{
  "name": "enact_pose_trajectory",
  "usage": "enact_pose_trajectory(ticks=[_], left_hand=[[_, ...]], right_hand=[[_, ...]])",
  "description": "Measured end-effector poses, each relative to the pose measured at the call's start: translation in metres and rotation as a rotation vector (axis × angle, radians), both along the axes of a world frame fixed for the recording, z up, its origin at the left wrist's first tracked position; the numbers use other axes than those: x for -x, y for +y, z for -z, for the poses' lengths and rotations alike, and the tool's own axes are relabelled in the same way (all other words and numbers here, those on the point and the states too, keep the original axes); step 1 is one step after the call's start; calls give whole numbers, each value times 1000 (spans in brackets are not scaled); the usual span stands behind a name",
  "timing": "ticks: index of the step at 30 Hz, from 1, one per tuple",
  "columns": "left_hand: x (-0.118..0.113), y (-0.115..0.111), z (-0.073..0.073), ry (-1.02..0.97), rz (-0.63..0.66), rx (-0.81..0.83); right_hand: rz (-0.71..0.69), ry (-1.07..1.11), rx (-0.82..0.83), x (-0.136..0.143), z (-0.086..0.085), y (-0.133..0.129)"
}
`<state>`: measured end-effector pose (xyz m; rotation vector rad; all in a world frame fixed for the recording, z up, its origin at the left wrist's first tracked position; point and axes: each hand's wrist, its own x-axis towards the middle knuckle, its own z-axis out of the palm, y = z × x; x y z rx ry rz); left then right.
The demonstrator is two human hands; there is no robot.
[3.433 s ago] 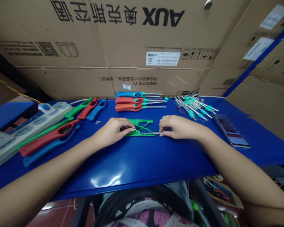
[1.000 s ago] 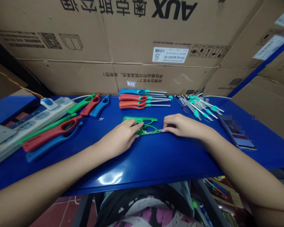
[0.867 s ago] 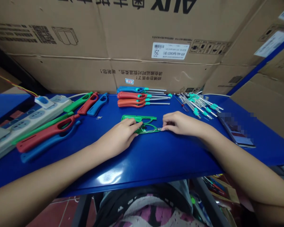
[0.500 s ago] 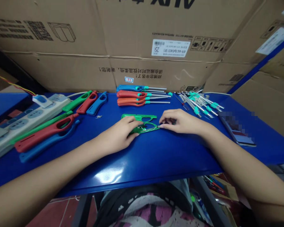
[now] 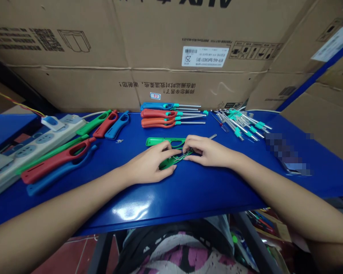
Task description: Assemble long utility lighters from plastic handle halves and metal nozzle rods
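Between my hands is a green lighter casing half (image 5: 169, 163), its inside facing up, with a thin white wire along it. My left hand (image 5: 150, 161) grips its rear end between thumb and fingers. At the front end, the fingers of my right hand (image 5: 207, 151) are closed on the casing and partly hide it. A metal tube (image 5: 213, 136) sticks out beyond my right hand, angled up and right. Just behind lies a second green casing half (image 5: 160, 141), apart from my left hand and partly hidden by my right fingers.
Assembled blue, red and orange lighters (image 5: 157, 122) lie at the back. Metal tubes with teal ends (image 5: 247, 127) are heaped right of them, near a phone (image 5: 293, 167). Coloured casings (image 5: 57, 161) lie beside a power strip (image 5: 36, 146) at left. Small metal pins (image 5: 119, 141) lie nearby.
The held casing has tilted, its front end rising. My right hand has moved left over the front end, and a metal tube now shows beyond it. My left hand has shifted slightly nearer to me.
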<state>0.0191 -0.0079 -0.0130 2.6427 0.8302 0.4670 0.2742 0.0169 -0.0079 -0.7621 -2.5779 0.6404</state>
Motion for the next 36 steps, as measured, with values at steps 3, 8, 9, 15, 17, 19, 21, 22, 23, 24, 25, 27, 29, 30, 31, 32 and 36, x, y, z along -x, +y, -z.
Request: enact_pose_trajectory(ticks=[3, 8, 9, 15, 17, 19, 21, 22, 23, 24, 25, 27, 29, 30, 31, 32, 36], left_hand=[[-1, 1, 1, 7, 0, -14], [1, 2, 0, 23, 19, -19], [2, 2, 0, 23, 26, -17], [4, 5, -2, 12, 73, -12], [5, 6, -1, 7, 82, -24], [6, 7, 0, 10, 86, -51], [6, 9, 1, 12, 90, -92], [7, 9, 1, 15, 92, -111], [7, 9, 1, 18, 94, -127], [7, 10, 0, 21, 95, -141], [8, 10, 0, 23, 96, -153], [9, 10, 0, 19, 94, -171], [9, 10, 0, 4, 96, -177], [10, 10, 0, -7, 98, -175], [10, 11, 0, -18, 101, -171], [10, 11, 1, -28, 104, -168], [9, 11, 4, -50, 107, -164]], right_hand=[[-2, -26, -24, -5, -7, -1], [80, -112, -89, -23, -14, 9], [67, -122, -87, -26, -14, 12], [-8, -96, -60, -27, -13, 17], [-18, -133, -101, -25, -14, 15], [-21, -184, -155, -24, -15, 13], [-22, -230, -206, -23, -15, 11], [-23, -247, -231, -23, -15, 10], [-24, -260, -256, -23, -15, 9], [-22, -274, -279, -22, -15, 8], [-18, -289, -299, -22, -16, 7], [-6, -315, -318, -22, -17, 5], [1, -324, -299, -22, -20, 3], [8, -321, -283, -22, -22, 1], [25, -314, -270, -21, -23, -1], [52, -304, -259, -21, -25, -2], [126, -238, -225, -15, -26, -9]])
